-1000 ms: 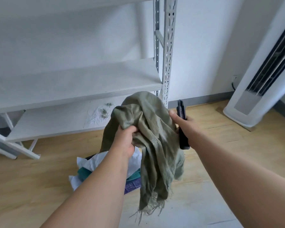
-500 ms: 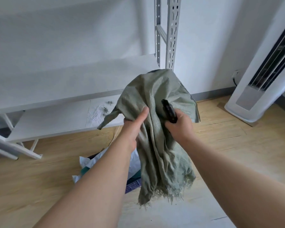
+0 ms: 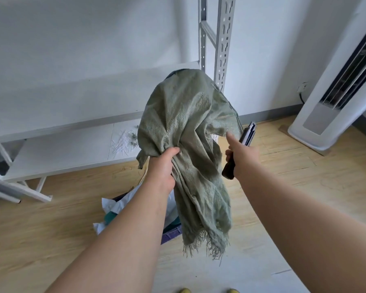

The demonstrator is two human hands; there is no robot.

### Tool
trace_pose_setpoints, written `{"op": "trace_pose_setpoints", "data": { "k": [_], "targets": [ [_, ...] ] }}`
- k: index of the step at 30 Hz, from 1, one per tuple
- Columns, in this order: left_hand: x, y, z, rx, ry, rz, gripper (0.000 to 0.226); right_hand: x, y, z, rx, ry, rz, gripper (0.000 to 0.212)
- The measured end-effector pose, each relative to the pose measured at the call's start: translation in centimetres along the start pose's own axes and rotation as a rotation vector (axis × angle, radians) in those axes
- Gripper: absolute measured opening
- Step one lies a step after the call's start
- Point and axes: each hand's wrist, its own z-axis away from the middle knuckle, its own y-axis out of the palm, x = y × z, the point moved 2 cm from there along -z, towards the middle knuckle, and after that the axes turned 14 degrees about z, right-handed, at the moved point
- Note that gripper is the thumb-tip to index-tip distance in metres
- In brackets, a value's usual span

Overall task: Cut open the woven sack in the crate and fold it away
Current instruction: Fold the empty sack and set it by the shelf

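A green woven sack hangs crumpled in the air in front of me, its frayed end dangling low. My left hand grips a bunch of the sack at its left side. My right hand holds a dark utility knife upright just right of the sack, with the forefinger stretched toward the fabric. The dark crate sits on the floor beneath my left forearm, mostly hidden.
White and teal bags fill the crate. A grey metal shelf rack stands behind, with scraps on its low shelf. A white standing air conditioner is at the right. Wooden floor lies around.
The sack has been lifted higher and turned. My right hand with the knife moved from in front of the sack out to its right side, forefinger now extended.
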Motion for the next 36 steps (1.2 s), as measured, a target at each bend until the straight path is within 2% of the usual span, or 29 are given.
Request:
{"op": "trace_pose_setpoints", "data": {
  "k": [3,7,9,11,12,14,16,18,21,23,26,27,29,31,32,34,36],
  "targets": [
    [-0.3,0.0,0.4,0.063,-0.005,-0.013,0.026,0.1,0.8,-0.5,0.199,0.081,-0.148,0.046],
    [-0.3,-0.5,0.9,0.098,-0.007,-0.125,0.021,0.7,1.3,-0.8,0.3,0.096,-0.374,0.032],
    [-0.3,-1.0,0.9,0.12,-0.006,-0.189,0.029,1.1,1.4,-0.9,0.311,0.075,-0.504,0.02],
    [-0.3,-1.5,0.7,0.217,-0.061,-0.208,0.053,1.4,1.2,-1.3,0.273,0.025,-0.556,0.016],
    [-0.4,-1.7,0.7,0.283,-0.097,-0.165,0.065,1.6,1.0,-1.5,0.229,-0.009,-0.537,0.015],
    [-1.0,-1.7,0.9,0.392,-0.124,0.051,0.07,1.9,0.2,-1.5,0.092,-0.076,-0.454,0.017],
    [-1.7,-2.3,0.1,0.33,-0.135,0.286,0.073,2.1,-0.8,-1.1,-0.065,-0.13,-0.382,0.021],
    [-2.1,-2.8,-0.9,0.162,-0.127,0.338,0.069,2.2,-1.7,-0.6,-0.209,-0.194,-0.285,0.023],
    [-2.3,-2.6,-1.4,-0.025,-0.012,0.104,0.032,2.7,-2.9,-0.1,-0.324,-0.269,-0.159,0.019],
    [-3.0,-2.7,-1.7,-0.233,0.188,0.018,0.012,3.2,-3.9,0.2,-0.387,-0.29,-0.099,0.019],
    [-5.0,-2.2,-0.6,-0.523,0.562,-0.013,0.009,4.2,-5.0,0.6,-0.495,-0.365,-0.037,0.024],
    [-5.1,-1.5,-0.4,-0.533,0.637,-0.068,0.01,4.4,-4.9,0.8,-0.501,-0.402,-0.004,0.025],
    [-4.2,1.1,0.4,-0.355,0.693,-0.278,0.013,4.7,-3.7,1.2,-0.388,-0.472,0.153,0.022],
    [-1.9,3.8,0.9,-0.102,0.628,-0.495,0.021,4.4,-1.7,1.8,-0.175,-0.53,0.333,0.02],
    [-1.0,4.6,0.9,-0.045,0.573,-0.552,0.023,4.2,-1.0,2.1,-0.098,-0.561,0.386,0.02],
    [-0.8,5.4,1.3,-0.068,0.575,-0.528,0.024,3.9,-0.5,2.4,-0.059,-0.631,0.423,0.017],
    [-1.6,5.7,1.7,-0.121,0.697,-0.506,0.027,4.1,-0.6,2.3,-0.147,-0.708,0.439,0.012]
  ]
}}
